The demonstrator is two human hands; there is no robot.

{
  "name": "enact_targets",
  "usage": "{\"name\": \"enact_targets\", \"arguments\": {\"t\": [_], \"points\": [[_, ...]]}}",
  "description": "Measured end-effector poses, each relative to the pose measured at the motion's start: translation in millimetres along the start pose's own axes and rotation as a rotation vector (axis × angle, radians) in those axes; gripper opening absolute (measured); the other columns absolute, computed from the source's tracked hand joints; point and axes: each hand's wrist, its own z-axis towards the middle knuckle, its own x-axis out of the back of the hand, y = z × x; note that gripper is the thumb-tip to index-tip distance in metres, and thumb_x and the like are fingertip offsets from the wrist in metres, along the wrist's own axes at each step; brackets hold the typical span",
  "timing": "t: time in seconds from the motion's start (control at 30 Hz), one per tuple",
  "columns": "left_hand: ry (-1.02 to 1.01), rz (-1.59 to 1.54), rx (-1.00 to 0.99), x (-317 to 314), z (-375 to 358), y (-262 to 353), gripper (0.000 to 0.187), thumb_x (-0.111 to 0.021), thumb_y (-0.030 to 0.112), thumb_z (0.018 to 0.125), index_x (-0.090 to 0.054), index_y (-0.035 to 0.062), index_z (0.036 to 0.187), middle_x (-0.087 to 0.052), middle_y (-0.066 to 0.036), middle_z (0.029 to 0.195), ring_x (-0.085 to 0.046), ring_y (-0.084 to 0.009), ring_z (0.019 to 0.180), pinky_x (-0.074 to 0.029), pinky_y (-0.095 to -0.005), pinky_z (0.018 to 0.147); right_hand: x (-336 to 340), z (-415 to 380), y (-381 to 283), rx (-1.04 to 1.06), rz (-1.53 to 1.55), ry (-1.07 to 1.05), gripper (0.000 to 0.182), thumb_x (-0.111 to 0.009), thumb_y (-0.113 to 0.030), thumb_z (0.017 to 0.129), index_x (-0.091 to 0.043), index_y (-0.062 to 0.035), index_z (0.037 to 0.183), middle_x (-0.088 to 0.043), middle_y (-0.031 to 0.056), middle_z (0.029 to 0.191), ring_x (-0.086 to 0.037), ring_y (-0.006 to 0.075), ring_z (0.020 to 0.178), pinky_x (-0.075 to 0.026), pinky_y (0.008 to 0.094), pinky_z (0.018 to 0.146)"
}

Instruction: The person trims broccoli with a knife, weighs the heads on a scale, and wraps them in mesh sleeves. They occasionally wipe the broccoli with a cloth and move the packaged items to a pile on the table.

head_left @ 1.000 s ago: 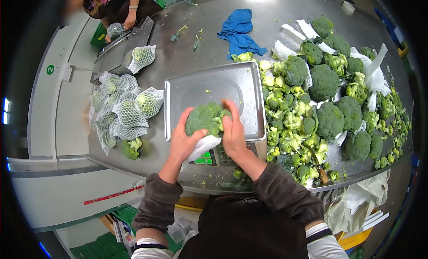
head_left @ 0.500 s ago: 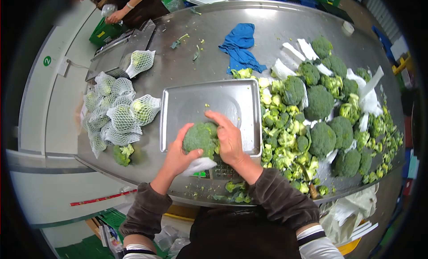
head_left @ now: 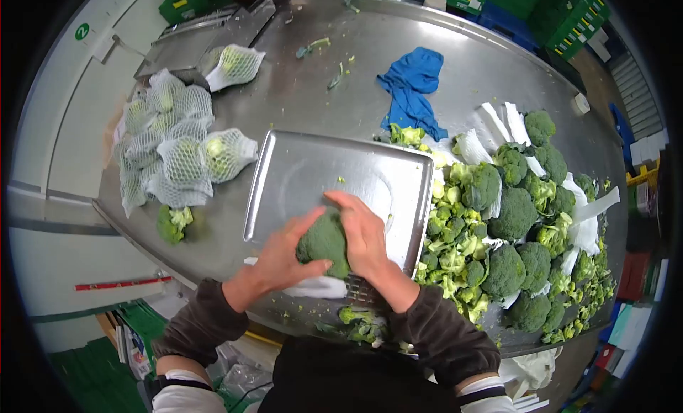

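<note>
A green broccoli head [head_left: 324, 246] is held between my two hands, low over the near edge of the steel scale tray [head_left: 284, 151]. My left hand [head_left: 279, 255] wraps its left side, thumb along the lower edge. Against its right side presses my right hand [head_left: 364, 235], fingers pointing up and away. White netting [head_left: 321, 288] lies just below the broccoli, across the front of the scale, and covers its display. Part of the keypad [head_left: 361, 290] shows beside my right wrist. Small green crumbs lie on the tray.
Broccoli heads in white net sleeves [head_left: 186, 160] pile up at the left, with one bare piece [head_left: 173, 224] in front. Loose broccoli heads [head_left: 514, 214], cut florets [head_left: 455, 260] and white sleeves fill the right side. A blue cloth [head_left: 413, 86] lies behind the tray.
The view has tilted and shifted. The broccoli has turned in my hands, and the white netting stretches wider below it. The other person at the top left has mostly gone out of view.
</note>
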Motion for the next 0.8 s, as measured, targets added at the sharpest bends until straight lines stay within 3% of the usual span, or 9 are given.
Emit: {"name": "enact_targets", "arguments": {"t": [0.07, 0.37, 0.4, 0.47, 0.53, 0.57, 0.6, 0.67, 0.8], "points": [[0.047, 0.004, 0.001, -5, 1, -3, 0.077, -0.073, 0.025, 0.069, -0.037, 0.0055, 0.134, -0.051, -0.021, 0.120, -0.052, -0.0362, 0.109, -0.041, -0.0384, 0.092, 2, 7, -5, -0.142, -0.017, -0.183, 0.040, -0.036, -0.031, 0.094, -0.061, -0.0004, 0.097, -0.061, 0.0179, 0.099, -0.058, 0.0369, 0.091, -0.044, 0.0386, 0.082], [0.074, 0.097, 0.006, -6, 9, 30, 0.075, -0.071, 0.031, 0.071, -0.039, 0.0056, 0.134, -0.052, -0.021, 0.123, -0.051, -0.0317, 0.114, -0.039, -0.0357, 0.095, 15, 2, 8, -0.128, 0.074, -0.095, 0.043, -0.037, -0.036, 0.094, -0.062, -0.0007, 0.097, -0.060, 0.0163, 0.092, -0.058, 0.0303, 0.088, -0.044, 0.0345, 0.082], [0.128, 0.046, 0.007, -12, 6, 29, 0.075, -0.071, 0.036, 0.071, -0.040, 0.0081, 0.134, -0.052, -0.021, 0.123, -0.052, -0.0318, 0.113, -0.040, -0.0365, 0.094, 21, 3, 9, -0.155, 0.051, -0.171, 0.048, -0.034, -0.037, 0.095, -0.059, 0.0028, 0.104, -0.060, 0.0132, 0.103, -0.056, 0.0223, 0.097, -0.041, 0.0311, 0.088], [0.132, 0.040, 0.052, -14, 1, 21, 0.074, -0.071, 0.037, 0.072, -0.040, 0.0102, 0.134, -0.052, -0.020, 0.123, -0.053, -0.0325, 0.112, -0.041, -0.0372, 0.092, 28, 1, 8, -0.148, -0.022, -0.215, 0.045, -0.035, -0.039, 0.094, -0.055, -0.0027, 0.111, -0.058, 0.0191, 0.106, -0.055, 0.0328, 0.101, -0.041, 0.0351, 0.088], [0.428, -0.008, 0.141, -12, -10, 22, 0.072, -0.072, 0.031, 0.072, -0.040, 0.0117, 0.134, -0.055, -0.019, 0.120, -0.061, -0.0279, 0.094, -0.047, -0.0337, 0.080, 43, 0, 3, -0.155, -0.059, -0.189, 0.049, -0.034, -0.041, 0.094, -0.048, -0.0021, 0.121, -0.054, 0.0198, 0.114, -0.051, 0.0335, 0.109, -0.038, 0.0342, 0.094], [0.563, -0.140, 0.113, -11, -23, 26, 0.059, -0.069, 0.021, 0.077, -0.045, 0.0093, 0.129, -0.058, -0.016, 0.114, -0.059, -0.0168, 0.072, -0.046, -0.0273, 0.064, 57, -5, -3, -0.164, 0.039, -0.041, 0.052, -0.036, -0.042, 0.093, -0.047, -0.0004, 0.122, -0.054, 0.0182, 0.117, -0.051, 0.0300, 0.110, -0.037, 0.0344, 0.096], [0.559, -0.141, 0.103, -11, -34, 30, 0.059, -0.069, 0.021, 0.077, -0.045, 0.0093, 0.129, -0.058, -0.016, 0.114, -0.059, -0.0168, 0.072, -0.046, -0.0273, 0.064, 67, -8, -14, -0.171, 0.136, 0.105, 0.055, -0.038, -0.042, 0.092, -0.045, 0.0014, 0.124, -0.053, 0.0166, 0.120, -0.051, 0.0265, 0.112, -0.037, 0.0346, 0.097], [0.680, -0.222, -0.031, -17, -56, 34, 0.034, -0.063, 0.013, 0.082, -0.055, 0.0036, 0.113, -0.061, -0.011, 0.100, -0.051, -0.0079, 0.062, -0.042, -0.0237, 0.056, 81, -30, -66, -0.145, 0.089, 0.062, 0.056, -0.046, -0.040, 0.087, -0.044, 0.0003, 0.125, -0.053, 0.0147, 0.120, -0.053, 0.0233, 0.108, -0.041, 0.0351, 0.093], [0.697, 0.053, -0.210, -55, -67, 56, 0.016, -0.059, 0.013, 0.085, -0.058, -0.0005, 0.094, -0.059, -0.006, 0.087, -0.051, -0.0075, 0.064, -0.042, -0.0240, 0.058, 54, -78, -141, -0.191, -0.222, -0.261, 0.054, -0.068, -0.029, 0.075, -0.047, -0.0047, 0.119, -0.056, 0.0132, 0.101, -0.057, 0.0261, 0.095, -0.046, 0.0348, 0.082]]}}
